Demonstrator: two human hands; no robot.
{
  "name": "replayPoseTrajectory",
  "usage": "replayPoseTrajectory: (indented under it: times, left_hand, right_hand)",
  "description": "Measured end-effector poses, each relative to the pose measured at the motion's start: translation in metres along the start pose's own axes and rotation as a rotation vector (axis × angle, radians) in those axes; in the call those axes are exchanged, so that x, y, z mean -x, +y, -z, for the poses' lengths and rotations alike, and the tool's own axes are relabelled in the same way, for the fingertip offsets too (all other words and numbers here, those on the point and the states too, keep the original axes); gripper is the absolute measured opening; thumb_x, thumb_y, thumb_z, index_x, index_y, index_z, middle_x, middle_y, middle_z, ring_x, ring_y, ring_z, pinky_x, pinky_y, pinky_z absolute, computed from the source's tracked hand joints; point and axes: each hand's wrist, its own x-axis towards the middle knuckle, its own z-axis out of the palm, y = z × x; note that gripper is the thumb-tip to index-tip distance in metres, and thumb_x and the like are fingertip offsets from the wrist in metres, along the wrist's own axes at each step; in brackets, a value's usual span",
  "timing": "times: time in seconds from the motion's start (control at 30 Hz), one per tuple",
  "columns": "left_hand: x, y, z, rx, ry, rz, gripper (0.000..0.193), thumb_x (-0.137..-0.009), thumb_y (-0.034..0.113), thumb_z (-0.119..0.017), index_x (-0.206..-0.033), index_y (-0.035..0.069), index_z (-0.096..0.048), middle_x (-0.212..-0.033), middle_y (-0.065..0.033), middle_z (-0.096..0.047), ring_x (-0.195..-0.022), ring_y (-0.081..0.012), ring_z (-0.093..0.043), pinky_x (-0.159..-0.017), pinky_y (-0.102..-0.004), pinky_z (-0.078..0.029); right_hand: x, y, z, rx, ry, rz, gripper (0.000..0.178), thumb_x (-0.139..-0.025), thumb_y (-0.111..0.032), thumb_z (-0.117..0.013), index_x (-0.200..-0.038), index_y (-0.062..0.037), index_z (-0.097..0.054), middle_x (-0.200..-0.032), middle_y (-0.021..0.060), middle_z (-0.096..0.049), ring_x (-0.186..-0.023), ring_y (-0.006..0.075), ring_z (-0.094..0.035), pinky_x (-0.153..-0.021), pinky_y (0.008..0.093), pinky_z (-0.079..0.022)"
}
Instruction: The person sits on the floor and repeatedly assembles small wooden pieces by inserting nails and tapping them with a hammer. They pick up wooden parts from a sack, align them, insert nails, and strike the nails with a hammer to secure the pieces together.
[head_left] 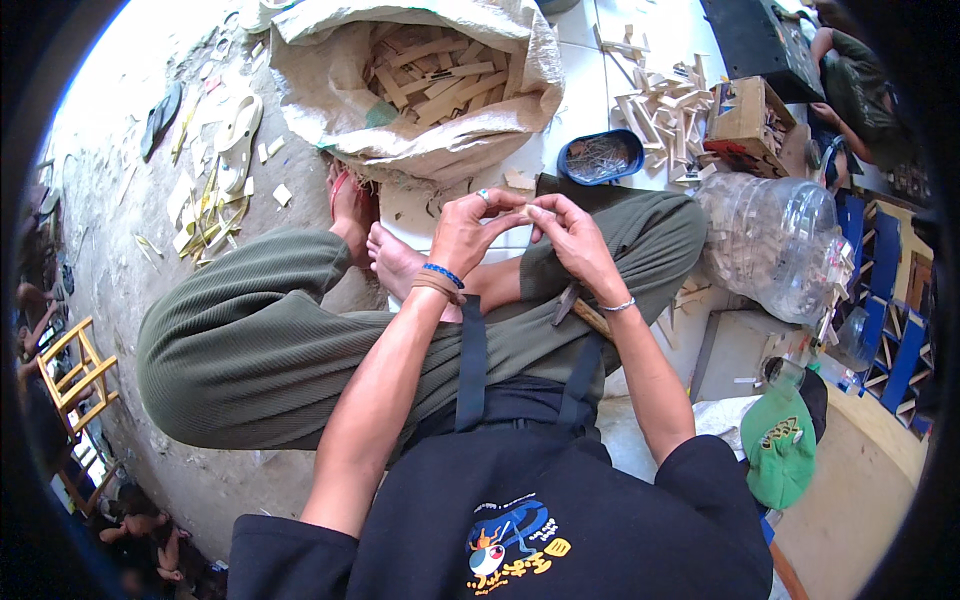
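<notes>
Pale, wood-coloured small piece [528, 211] held at the meeting point of both hands, above the crossed legs; too small and too covered by fingers to tell its shape. Left hand [475, 228]: thumb and forefinger pinched closed on it, ring on one finger, blue bracelet [443, 272] at the wrist. Right hand [570, 235]: thumb and fingertips closed on the piece from the other side, thin silvery bracelet [621, 304] below. Hammer [566, 301] under the right forearm, resting across the lap, neither hand on it. Beyond the hands, white tiled surface [585, 95]: at its left edge an open woven sack [420, 160], filled with cut wood strips; nearer its right edge a heap of loose wood pieces [675, 115], with a small wooden box [742, 118] just beside. Blue tub [571, 172] between sack and heap, thin metallic bits inside, probably nails. Large clear plastic container [770, 240] on its side beyond the right knee, wood pieces within.
</notes>
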Motion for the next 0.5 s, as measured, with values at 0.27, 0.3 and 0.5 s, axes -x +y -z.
replayPoseTrajectory:
  times: [0.27, 0.3, 0.5]
  left_hand:
    - [0.001, -0.006, -0.002, -0.219, 0.080, -0.229, 0.022, -0.090, 0.020, -0.081, -0.109, 0.009, -0.078, -0.102, -0.0101, -0.079, -0.091, -0.0248, -0.077, -0.080, -0.0338, -0.060]
    - [0.000, -0.006, -0.002, -0.220, 0.080, -0.230, 0.022, -0.090, 0.021, -0.081, -0.108, 0.009, -0.077, -0.102, -0.0100, -0.079, -0.091, -0.0253, -0.077, -0.080, -0.0342, -0.060]
    - [0.001, -0.005, -0.001, -0.217, 0.048, -0.159, 0.022, -0.091, 0.012, -0.080, -0.113, 0.005, -0.078, -0.106, -0.0101, -0.080, -0.096, -0.0180, -0.077, -0.085, -0.0314, -0.061]
  right_hand:
    - [-0.003, -0.001, 0.007, -0.018, -0.048, -0.023, 0.029, -0.107, -0.028, -0.064, -0.120, -0.0033, -0.066, -0.085, -0.0003, -0.071, -0.077, 0.0030, -0.058, -0.066, 0.0214, -0.043]
    - [-0.003, -0.002, 0.008, -0.005, -0.069, -0.015, 0.030, -0.107, -0.029, -0.064, -0.122, -0.0030, -0.066, -0.086, 0.0000, -0.072, -0.078, 0.0035, -0.059, -0.067, 0.0218, -0.044]
    - [-0.015, -0.013, 0.032, 0.232, 0.084, -0.017, 0.032, -0.107, -0.031, -0.062, -0.117, -0.0020, -0.071, -0.092, 0.0031, -0.077, -0.086, 0.0098, -0.067, -0.078, 0.0275, -0.053]
